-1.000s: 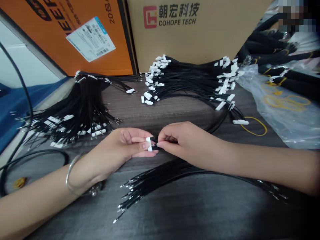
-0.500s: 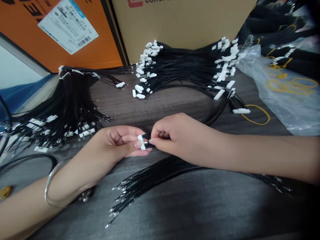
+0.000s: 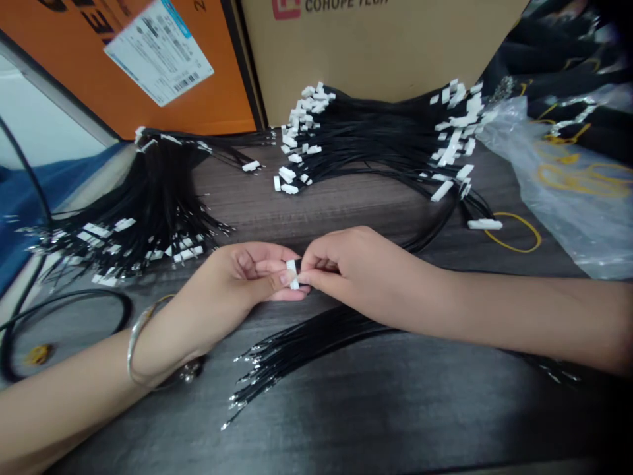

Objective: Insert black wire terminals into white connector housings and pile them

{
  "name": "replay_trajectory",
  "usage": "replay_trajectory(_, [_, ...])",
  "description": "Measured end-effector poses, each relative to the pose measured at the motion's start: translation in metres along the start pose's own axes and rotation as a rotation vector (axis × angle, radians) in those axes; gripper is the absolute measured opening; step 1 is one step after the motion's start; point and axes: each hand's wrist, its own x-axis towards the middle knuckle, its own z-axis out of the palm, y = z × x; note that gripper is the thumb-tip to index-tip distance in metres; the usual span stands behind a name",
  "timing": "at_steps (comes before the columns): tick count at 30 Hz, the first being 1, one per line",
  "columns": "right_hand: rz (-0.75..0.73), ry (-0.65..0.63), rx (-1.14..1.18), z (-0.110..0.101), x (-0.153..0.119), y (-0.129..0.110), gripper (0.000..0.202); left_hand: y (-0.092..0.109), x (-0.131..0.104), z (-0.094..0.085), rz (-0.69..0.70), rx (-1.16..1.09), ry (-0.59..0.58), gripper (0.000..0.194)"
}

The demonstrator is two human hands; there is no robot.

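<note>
My left hand (image 3: 257,272) is closed, its thumb and fingers pinching a small white connector housing (image 3: 293,274). Right against the housing's right side, my right hand (image 3: 333,260) pinches a black wire whose end is hidden by the fingertips. Other black wires run from the housing behind my right hand. Below both hands lies a loose bundle of black wires (image 3: 306,346) with bare metal terminals at its left end; my right forearm covers part of it.
Wires with white connectors on both ends form a pile (image 3: 376,132) at the back. Another wire pile (image 3: 153,204) lies left, before an orange box (image 3: 198,99). A cardboard box (image 3: 395,53) stands behind. At right are a clear plastic bag (image 3: 558,218) and a yellow rubber band (image 3: 537,241).
The metal wire end that showed between my fingers and the white housing is no longer visible; my right fingertips are now up against the housing. The whole view has shifted slightly.
</note>
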Motion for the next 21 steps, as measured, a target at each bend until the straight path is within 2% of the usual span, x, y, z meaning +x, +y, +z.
replay_trajectory(5, [-0.005,-0.041,0.076,-0.006,-0.005,0.002,0.018,0.0,0.001,-0.001,0.002,-0.06,-0.013,0.017])
replay_trajectory(9, [0.044,0.052,0.115,-0.006,-0.005,0.004,0.004,0.0,0.0,-0.002,-0.011,-0.041,0.002,0.018])
replay_trajectory(14, [-0.032,0.144,0.171,0.002,-0.004,0.009,0.013,-0.001,0.001,-0.002,0.001,-0.03,-0.023,0.017])
replay_trajectory(18, [-0.063,0.18,0.122,0.005,-0.003,0.012,0.011,-0.001,0.001,-0.001,0.021,-0.033,-0.026,0.016])
replay_trajectory(21, [-0.089,0.144,0.016,-0.003,-0.005,0.009,0.01,0.0,0.0,0.0,0.017,-0.054,-0.011,0.018])
